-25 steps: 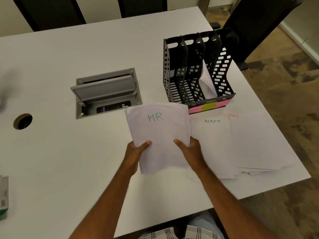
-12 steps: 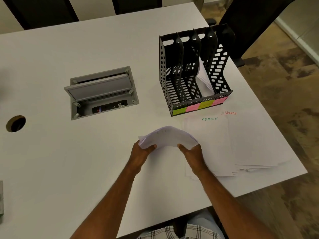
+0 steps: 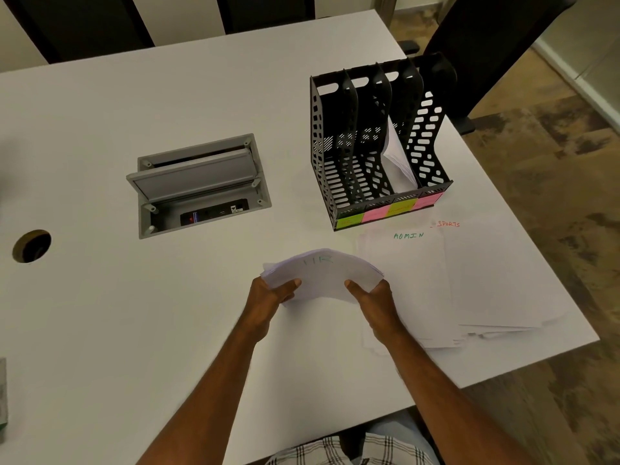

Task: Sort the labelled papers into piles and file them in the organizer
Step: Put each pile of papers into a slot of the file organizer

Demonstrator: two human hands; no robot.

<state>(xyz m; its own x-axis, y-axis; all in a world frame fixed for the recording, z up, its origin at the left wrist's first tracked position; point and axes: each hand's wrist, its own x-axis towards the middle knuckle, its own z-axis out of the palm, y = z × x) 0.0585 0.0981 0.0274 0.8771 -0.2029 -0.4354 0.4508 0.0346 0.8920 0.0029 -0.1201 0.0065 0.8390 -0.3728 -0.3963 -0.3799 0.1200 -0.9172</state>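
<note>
Both hands gripping the HR paper stack above the white table.

The HR stack [image 3: 322,275] is held bowed upward at the frame's centre, grasped at its left edge by the left hand [image 3: 268,297] and at its right edge by the right hand [image 3: 375,302], thumbs on top. The black organizer [image 3: 375,142] is seen at 1 o'clock, papers [image 3: 399,162] standing in one right-hand slot. The ADMIN pile [image 3: 406,283] and SPORTS pile [image 3: 496,276] lie flat at 3 o'clock.

Open cable box [image 3: 198,186] in white table [image 3: 100,129]
</note>
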